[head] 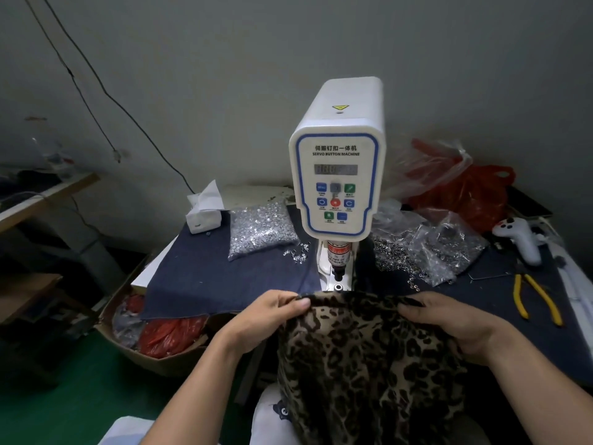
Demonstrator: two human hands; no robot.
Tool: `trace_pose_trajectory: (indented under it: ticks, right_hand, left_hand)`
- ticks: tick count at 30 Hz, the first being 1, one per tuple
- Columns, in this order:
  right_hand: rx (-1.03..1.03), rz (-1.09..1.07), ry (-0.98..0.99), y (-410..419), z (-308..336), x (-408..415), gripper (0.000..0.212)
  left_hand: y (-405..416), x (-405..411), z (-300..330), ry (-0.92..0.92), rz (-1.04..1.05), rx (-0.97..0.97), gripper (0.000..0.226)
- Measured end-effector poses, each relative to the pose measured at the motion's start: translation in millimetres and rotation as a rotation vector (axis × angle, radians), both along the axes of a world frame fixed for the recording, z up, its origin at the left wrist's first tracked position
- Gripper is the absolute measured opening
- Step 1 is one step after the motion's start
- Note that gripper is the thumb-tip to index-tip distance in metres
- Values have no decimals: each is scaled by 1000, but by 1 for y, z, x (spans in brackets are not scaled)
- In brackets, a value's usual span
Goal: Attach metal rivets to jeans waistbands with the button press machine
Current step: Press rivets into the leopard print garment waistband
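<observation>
Head view: left hand [269, 311] and right hand [449, 319] both palm-down, fingers curled, pinching the top edge of leopard-print garment [362, 354]. Edge sits just in front of the button press machine [337, 175] die; rest of the fabric drapes off the surface [205, 277].

Both forearms are bare to the frame's edge, no sleeves showing; left hand [268, 319] and right hand [449, 326] apparently wear no rings.

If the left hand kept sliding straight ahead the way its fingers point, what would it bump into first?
Probably the white base of the button press machine, just beyond the left hand gripping the leopard-print fabric; depth is hard to judge.
</observation>
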State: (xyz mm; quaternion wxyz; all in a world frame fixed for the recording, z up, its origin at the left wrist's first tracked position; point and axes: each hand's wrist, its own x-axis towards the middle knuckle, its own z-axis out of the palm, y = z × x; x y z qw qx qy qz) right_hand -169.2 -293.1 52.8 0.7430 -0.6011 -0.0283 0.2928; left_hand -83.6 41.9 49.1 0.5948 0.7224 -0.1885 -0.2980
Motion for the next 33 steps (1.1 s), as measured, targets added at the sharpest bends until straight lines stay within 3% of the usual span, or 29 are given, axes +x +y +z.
trace_pose_trajectory:
  ticks: [4,6,10,13,16,17,20,21,23,25,27,29,31,33]
  right_hand:
    - [-298,55,-118,-3,20,3,27]
    - [-319,31,-169,11,32,5,32]
    - [-343,3,-251,47,40,9,62]
    - [-352,33,-263,54,44,8,48]
    - [-83,-70,-173,47,41,4,21]
    - [47,-137,-118,43,38,4,23]
    - [320,-268,114,34,24,6,53]
    - [377,-279,178,31,20,7,57]
    - [382,-294,239,26,12,7,52]
    - [146,-294,278,17,3,7,48]
    - [-272,-287,245,13,-3,12,59]
    - [-632,-433,37,9,-10,27,61]
    - [-978,-653,-253,2,-19,46,45]
    - [-1311,-724,-446,-5,-25,61,32]
  left_hand:
    - [-13,-2,13,151,54,-178,44]
    - [-20,-4,20,184,53,-230,37]
    - [-37,-10,34,204,15,-298,38]
    - [-39,-9,38,152,-9,-273,39]
    - [-26,-4,39,113,-73,-161,33]
    - [-19,-3,38,51,-153,-42,29]
    - [-5,5,27,-87,-454,387,24]
    - [-1,8,19,-92,-473,425,23]
    - [6,12,7,-94,-364,272,26]
    - [10,12,-3,78,-162,-45,36]
    - [8,16,-9,236,71,-206,47]
    - [-3,26,-7,79,288,-35,58]
    - [-15,38,-2,-224,447,204,55]
    - [-21,55,-3,-390,581,333,52]
